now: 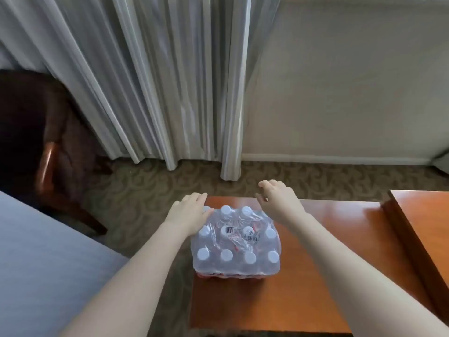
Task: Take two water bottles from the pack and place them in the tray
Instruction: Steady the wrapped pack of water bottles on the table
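Up close, one pack [235, 244] of water bottles, sealed in crinkled clear plastic, stands at the far left end of a glossy orange-brown wooden table [328, 263]. Eleven round white caps show; the left hand [188, 215] lies flat over the far left corner, fingers loose. The right hand [279, 200] hovers at the far right corner, fingers spread, gripping nothing. Pleated grey curtains [158, 81] hang beyond.

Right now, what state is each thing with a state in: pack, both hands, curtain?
Pack of water bottles: upright on the table, plastic wrap unopened, caps on.
Left hand: open, resting on the pack's far left corner.
Right hand: open, above the far right corner, holding nothing.
Curtain: drawn closed.
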`<state>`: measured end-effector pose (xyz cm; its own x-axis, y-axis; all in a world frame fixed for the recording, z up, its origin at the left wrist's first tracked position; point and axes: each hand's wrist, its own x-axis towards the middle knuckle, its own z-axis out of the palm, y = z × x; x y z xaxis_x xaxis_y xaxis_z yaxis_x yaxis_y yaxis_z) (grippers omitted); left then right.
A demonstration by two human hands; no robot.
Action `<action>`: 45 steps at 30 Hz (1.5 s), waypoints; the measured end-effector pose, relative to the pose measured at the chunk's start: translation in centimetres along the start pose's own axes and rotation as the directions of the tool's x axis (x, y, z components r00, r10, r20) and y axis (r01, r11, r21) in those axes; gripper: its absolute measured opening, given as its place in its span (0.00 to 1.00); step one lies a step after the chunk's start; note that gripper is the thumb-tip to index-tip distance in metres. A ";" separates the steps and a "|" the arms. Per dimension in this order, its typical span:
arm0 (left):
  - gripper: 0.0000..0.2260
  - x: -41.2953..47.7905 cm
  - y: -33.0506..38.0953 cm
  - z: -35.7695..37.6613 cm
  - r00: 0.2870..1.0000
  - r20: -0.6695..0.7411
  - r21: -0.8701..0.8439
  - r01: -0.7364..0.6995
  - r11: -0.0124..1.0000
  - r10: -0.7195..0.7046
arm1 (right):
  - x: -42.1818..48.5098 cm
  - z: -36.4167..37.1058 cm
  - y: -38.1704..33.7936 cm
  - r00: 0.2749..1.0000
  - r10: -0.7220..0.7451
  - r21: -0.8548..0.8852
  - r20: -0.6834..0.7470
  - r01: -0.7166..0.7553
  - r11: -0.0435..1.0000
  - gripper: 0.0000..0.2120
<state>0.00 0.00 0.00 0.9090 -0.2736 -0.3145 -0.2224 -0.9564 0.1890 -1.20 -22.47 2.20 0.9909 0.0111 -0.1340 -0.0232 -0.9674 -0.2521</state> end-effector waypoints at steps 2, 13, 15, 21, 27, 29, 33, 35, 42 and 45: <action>0.26 -0.2 0.1 2.6 0.999 0.040 -0.027 0.000 1.000 0.001 | -0.7 2.5 0.3 0.999 -0.003 -0.006 0.044 0.004 1.000 0.15; 0.32 -2.0 -0.3 12.9 1.000 -0.015 -0.082 0.007 0.997 -0.009 | -2.6 10.8 -1.4 0.981 -0.157 0.152 0.114 0.139 0.979 0.25; 0.32 -2.0 -0.6 13.5 0.999 -0.038 -0.072 0.004 0.997 -0.006 | -2.2 11.5 -2.2 0.974 -0.191 0.145 0.119 0.173 0.974 0.27; 0.33 -1.9 -0.8 14.2 0.996 -0.087 -0.056 -0.013 0.998 0.008 | -1.7 9.8 -2.4 0.975 -0.211 0.194 -0.075 0.222 0.955 0.10; 0.33 -2.0 -0.9 14.2 0.997 -0.080 -0.099 -0.021 0.995 0.013 | -6.3 7.2 5.6 0.964 -0.177 0.124 -0.200 0.204 0.971 0.12; 0.33 -2.0 -0.8 14.2 0.997 -0.080 -0.101 -0.019 0.995 0.011 | -8.4 8.2 7.2 0.948 -0.274 -0.069 -0.164 0.266 0.962 0.14; 0.33 -2.1 -0.8 14.0 0.997 -0.075 -0.108 -0.020 0.994 0.012 | -10.3 11.5 7.6 0.926 -0.340 -0.163 -0.166 0.314 0.935 0.16; 0.33 -2.1 -0.8 14.0 0.997 -0.071 -0.110 -0.023 0.994 0.015 | -10.6 12.2 7.3 0.948 -0.272 -0.086 -0.167 0.260 0.962 0.16; 0.33 -2.2 -0.8 14.0 0.997 -0.076 -0.130 -0.024 0.991 0.014 | -8.6 9.8 3.9 0.900 0.103 0.231 -0.424 -0.003 0.973 0.06; 0.33 -2.2 -0.7 14.1 0.997 -0.078 -0.132 -0.023 0.991 0.013 | -4.9 9.5 -0.4 0.898 -0.177 0.103 -0.404 0.237 0.966 0.06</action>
<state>-6.84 -0.15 -12.56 0.9307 -0.2770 -0.2387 -0.1949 -0.9281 0.3173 -7.26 -19.76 -6.13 0.9470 0.0796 0.3113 0.1991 -0.9057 -0.3742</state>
